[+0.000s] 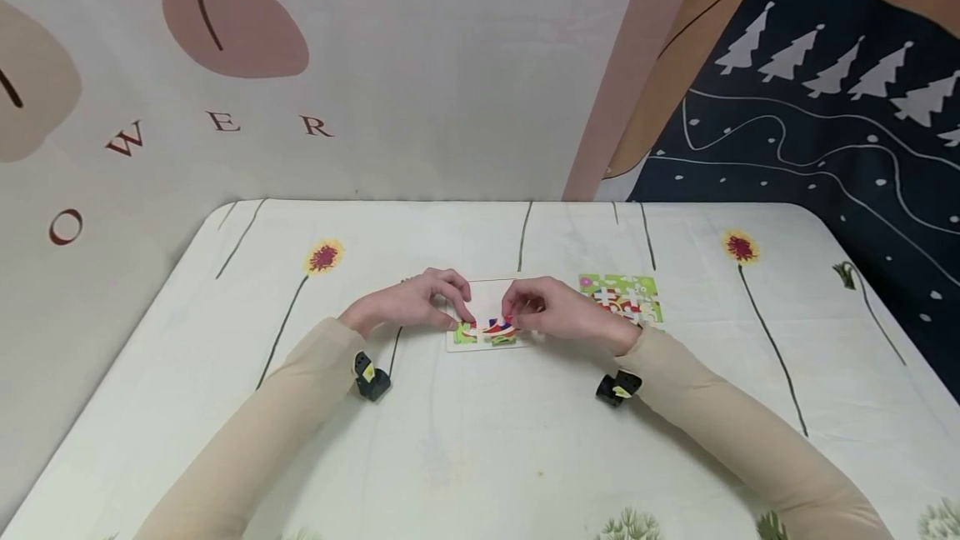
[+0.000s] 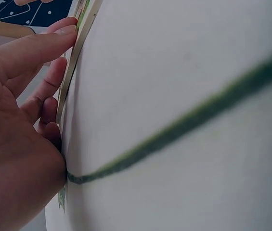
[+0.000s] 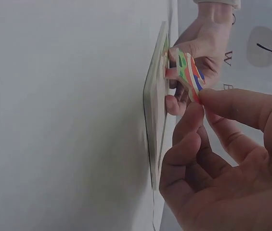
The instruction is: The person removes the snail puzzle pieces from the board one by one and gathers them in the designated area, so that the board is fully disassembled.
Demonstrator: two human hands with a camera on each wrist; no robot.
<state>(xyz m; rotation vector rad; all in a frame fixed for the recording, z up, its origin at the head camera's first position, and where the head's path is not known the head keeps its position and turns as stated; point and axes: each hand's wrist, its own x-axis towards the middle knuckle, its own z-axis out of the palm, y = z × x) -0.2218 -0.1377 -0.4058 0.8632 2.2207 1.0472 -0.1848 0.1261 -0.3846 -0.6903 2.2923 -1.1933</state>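
My right hand (image 1: 558,307) pinches a jigsaw puzzle piece (image 3: 189,73) between thumb and index finger. The piece is red, white, blue and green, and it is tilted above the puzzle board (image 1: 459,347). At the board's lower left corner lies a green corner piece (image 1: 466,337) with a bit of red and white. My left hand (image 1: 414,300) reaches in from the left, thumb and index fingertips touching this piece. In the left wrist view, the thumb (image 2: 44,48) is stretched out to the board's edge, and the other fingers bend loosely beside it.
Right of the board, a group of puzzle pieces (image 1: 617,283) in green, red and white lies on the white tablecloth (image 1: 480,440), partly behind my right hand. Printed flowers and stems mark the cloth. A patterned curtain (image 1: 450,90) stands behind the table's far edge.
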